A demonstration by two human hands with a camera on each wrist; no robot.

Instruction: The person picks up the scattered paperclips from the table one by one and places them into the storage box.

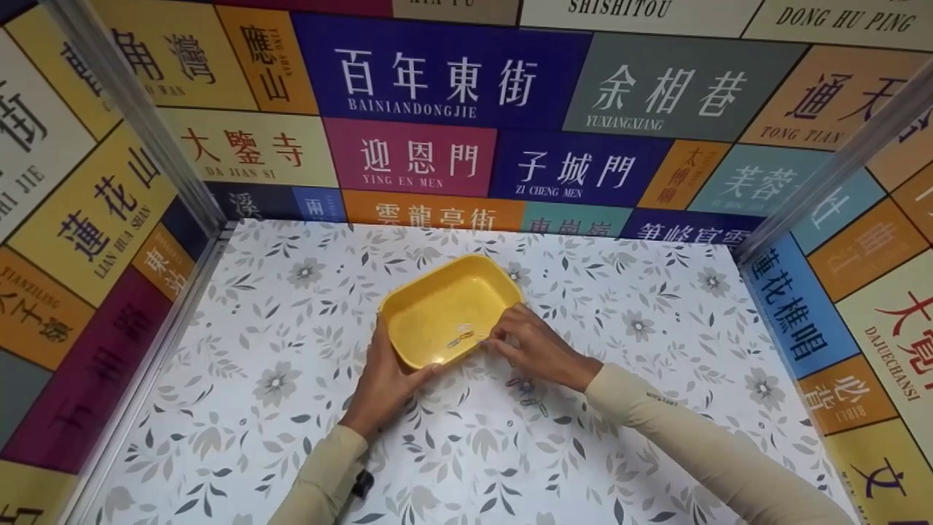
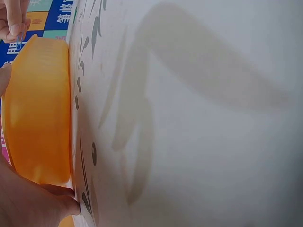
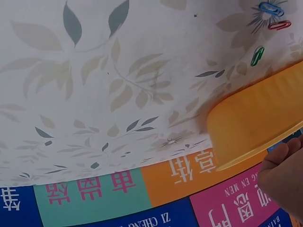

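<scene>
Left hand [image 2: 31,203] grips a yellow tray [image 2: 38,109]; right hand [image 2: 11,20] pinches a blue paper clip [image 2: 19,41]

Colourful lettered walls [image 1: 452,124] border a white, leaf-patterned surface [image 1: 619,284].

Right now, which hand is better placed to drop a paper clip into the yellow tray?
Probably your right hand: it pinches a blue paper clip close to the yellow tray, while your left hand grips that tray.
</scene>
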